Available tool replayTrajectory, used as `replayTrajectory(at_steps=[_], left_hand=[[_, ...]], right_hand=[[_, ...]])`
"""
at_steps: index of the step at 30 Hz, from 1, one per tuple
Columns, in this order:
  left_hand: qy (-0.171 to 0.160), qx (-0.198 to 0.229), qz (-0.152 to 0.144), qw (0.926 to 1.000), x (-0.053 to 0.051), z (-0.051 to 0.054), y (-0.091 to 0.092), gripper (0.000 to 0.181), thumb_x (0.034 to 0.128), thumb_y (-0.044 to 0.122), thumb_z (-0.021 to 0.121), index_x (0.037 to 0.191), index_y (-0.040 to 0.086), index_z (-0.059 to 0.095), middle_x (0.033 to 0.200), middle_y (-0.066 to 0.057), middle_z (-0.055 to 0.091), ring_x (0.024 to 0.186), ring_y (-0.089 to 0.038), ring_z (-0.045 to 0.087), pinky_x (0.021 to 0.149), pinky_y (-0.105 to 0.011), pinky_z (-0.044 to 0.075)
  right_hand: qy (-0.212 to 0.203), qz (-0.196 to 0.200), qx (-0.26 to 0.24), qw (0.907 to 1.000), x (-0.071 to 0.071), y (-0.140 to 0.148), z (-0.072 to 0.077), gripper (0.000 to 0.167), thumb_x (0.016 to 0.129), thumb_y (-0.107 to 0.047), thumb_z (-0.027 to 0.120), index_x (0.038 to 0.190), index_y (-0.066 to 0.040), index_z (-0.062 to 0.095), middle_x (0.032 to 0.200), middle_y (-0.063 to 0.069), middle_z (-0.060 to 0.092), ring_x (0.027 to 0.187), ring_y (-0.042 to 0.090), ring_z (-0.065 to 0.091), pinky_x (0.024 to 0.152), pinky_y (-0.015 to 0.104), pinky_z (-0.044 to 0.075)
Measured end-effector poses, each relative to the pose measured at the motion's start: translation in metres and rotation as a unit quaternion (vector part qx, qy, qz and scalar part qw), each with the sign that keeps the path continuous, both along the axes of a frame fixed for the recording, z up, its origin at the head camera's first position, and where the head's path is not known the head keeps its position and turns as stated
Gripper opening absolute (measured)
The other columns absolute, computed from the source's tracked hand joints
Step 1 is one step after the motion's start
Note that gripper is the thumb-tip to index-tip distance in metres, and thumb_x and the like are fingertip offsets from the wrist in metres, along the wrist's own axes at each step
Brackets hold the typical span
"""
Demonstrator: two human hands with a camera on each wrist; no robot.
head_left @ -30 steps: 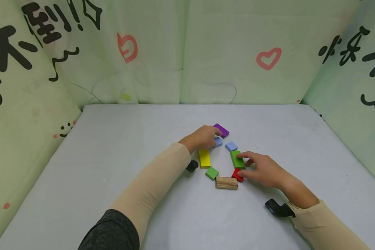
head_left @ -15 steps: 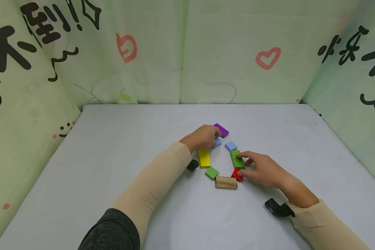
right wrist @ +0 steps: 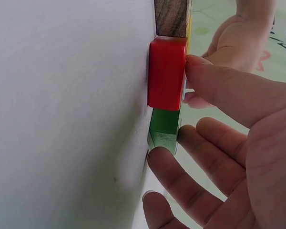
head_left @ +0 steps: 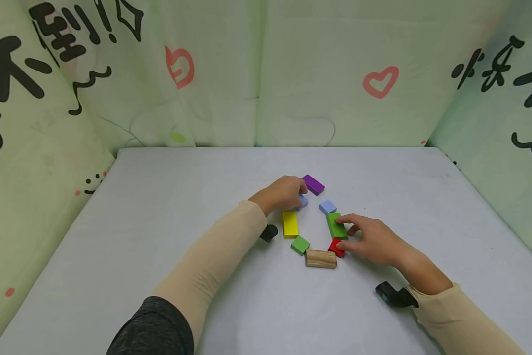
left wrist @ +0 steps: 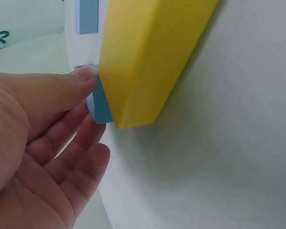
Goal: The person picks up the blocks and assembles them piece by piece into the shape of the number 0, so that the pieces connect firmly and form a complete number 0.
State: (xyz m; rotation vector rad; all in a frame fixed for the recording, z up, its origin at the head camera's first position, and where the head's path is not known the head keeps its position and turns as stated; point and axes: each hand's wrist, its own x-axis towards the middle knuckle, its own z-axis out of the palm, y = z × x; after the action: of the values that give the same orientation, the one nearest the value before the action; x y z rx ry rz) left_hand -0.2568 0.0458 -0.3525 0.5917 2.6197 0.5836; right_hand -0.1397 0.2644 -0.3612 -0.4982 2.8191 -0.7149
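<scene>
Between thumb and fingers, my left hand (head_left: 283, 192) pinches a light blue block (head_left: 303, 200) just behind the yellow block (head_left: 290, 225). In the left wrist view the thumb lies along the blue block (left wrist: 102, 102), which the yellow block partly hides. My right hand (head_left: 376, 240) rests on two touching blocks: the thumb on the red block (head_left: 335, 248), a finger on the long green block (head_left: 336, 227). A second light blue block (head_left: 328, 206) lies at the green block's far end. Farthest back is a purple block (head_left: 313, 185), apart from both blue ones.
A small green block (head_left: 300, 245) and a wood-grain block (head_left: 321, 259) sit at the near side of the ring of blocks. All lie on a white table (head_left: 181, 187), with printed cloth (head_left: 314, 74) standing around its back and sides.
My left hand has shifted slightly left with the light blue block, toward the far end of the yellow block. The right hand and the other blocks stay put.
</scene>
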Motion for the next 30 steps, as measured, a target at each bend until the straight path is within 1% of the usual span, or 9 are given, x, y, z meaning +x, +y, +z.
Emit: replayTrajectory(at_steps=[2,7,15,18,30], left_hand=[[-0.001,-0.005,-0.002,1.0,-0.001,0.001,-0.002,0.037,0.0955,0.012,0.07,0.131,0.009,0.062,0.127,-0.004,0.062,0.106,-0.017,0.055,0.099,-0.028,0.047],[-0.017,-0.009,0.002,0.9998,-0.002,0.002,-0.005,0.038,0.0951,0.011,0.07,0.132,0.009,0.061,0.127,-0.004,0.062,0.107,-0.017,0.055,0.1,-0.028,0.046],[-0.022,-0.009,0.008,0.9997,-0.003,0.0,-0.007,0.038,0.0944,0.01,0.071,0.131,0.009,0.062,0.124,-0.004,0.062,0.104,-0.017,0.055,0.1,-0.028,0.046],[-0.02,-0.012,0.005,0.9997,-0.004,0.0,-0.008,0.037,0.0943,0.011,0.071,0.13,0.009,0.062,0.122,-0.004,0.062,0.103,-0.017,0.055,0.1,-0.028,0.046],[-0.036,-0.012,0.006,0.9993,-0.002,0.003,-0.011,0.037,0.0954,0.012,0.07,0.131,0.01,0.061,0.123,-0.004,0.061,0.103,-0.018,0.055,0.099,-0.027,0.047]], right_hand=[[0.001,0.001,0.001,1.0,0.0,0.0,0.0,0.056,0.089,-0.029,0.077,0.135,-0.005,0.056,0.111,0.01,0.066,0.103,0.029,0.06,0.083,0.044,0.049],[0.004,0.004,0.0,1.0,0.0,0.0,0.001,0.056,0.089,-0.028,0.077,0.135,-0.005,0.056,0.111,0.01,0.066,0.103,0.029,0.06,0.083,0.044,0.049],[0.0,0.002,-0.001,1.0,0.0,-0.001,0.001,0.056,0.089,-0.029,0.077,0.135,-0.005,0.056,0.111,0.01,0.066,0.103,0.029,0.06,0.083,0.043,0.049],[-0.002,0.001,-0.002,1.0,0.0,0.0,0.001,0.056,0.089,-0.029,0.077,0.135,-0.005,0.056,0.112,0.01,0.066,0.103,0.029,0.06,0.082,0.043,0.049],[-0.001,0.002,0.001,1.0,0.0,-0.001,0.001,0.057,0.089,-0.029,0.077,0.136,-0.005,0.056,0.113,0.011,0.066,0.104,0.029,0.06,0.083,0.044,0.049]])
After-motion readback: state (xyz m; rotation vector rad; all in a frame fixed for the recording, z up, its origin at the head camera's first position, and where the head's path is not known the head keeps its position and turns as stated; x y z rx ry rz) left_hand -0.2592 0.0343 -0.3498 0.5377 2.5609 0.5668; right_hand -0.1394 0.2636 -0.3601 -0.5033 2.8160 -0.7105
